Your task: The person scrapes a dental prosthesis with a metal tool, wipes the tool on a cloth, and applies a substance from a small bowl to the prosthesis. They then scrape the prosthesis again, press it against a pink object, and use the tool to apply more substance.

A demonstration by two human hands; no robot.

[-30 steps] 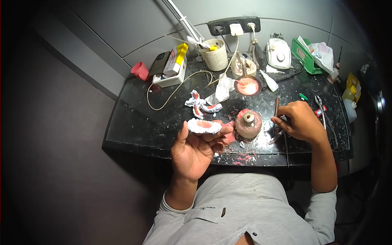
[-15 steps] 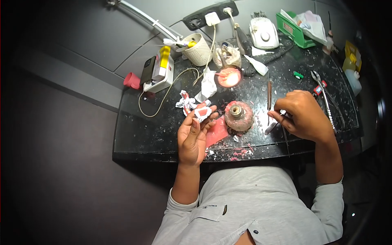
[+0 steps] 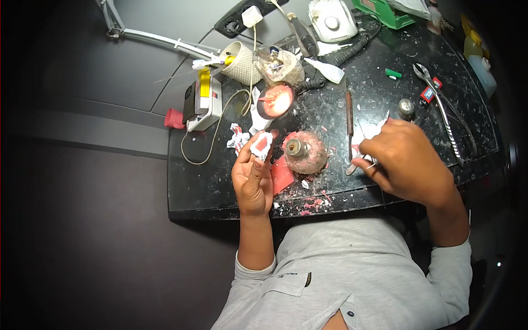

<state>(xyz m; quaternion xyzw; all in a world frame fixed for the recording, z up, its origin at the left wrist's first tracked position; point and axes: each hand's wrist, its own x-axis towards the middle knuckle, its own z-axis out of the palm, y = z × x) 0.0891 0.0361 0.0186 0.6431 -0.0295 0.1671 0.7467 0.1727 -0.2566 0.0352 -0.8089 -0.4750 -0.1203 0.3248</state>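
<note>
My left hand (image 3: 253, 181) is raised over the table's front part, its fingers and thumb closed round a small white piece with a pink middle (image 3: 262, 145). My right hand (image 3: 404, 157) is bent over a white paper (image 3: 374, 131), thumb and fingertips pinched on a thin metal tool (image 3: 369, 165) that shows only in part. Between the hands stands a round glass burner (image 3: 306, 153) smeared with pink. A pink sheet (image 3: 282, 177) lies between it and my left hand. A brown-handled tool (image 3: 349, 113) lies left of my right hand.
Behind the burner sit a bowl of pink material (image 3: 276, 100) and a glass jar (image 3: 279, 66). Pliers (image 3: 440, 104), a red box (image 3: 430, 91) and a metal-topped bottle (image 3: 406, 108) are at the right. A white box (image 3: 208, 107) and woven cup (image 3: 240, 67) are at the left.
The view has shifted. My left hand has tilted the white and pink piece more upright. My right hand has turned, and the metal-topped bottle and more of the paper now show beside it.
</note>
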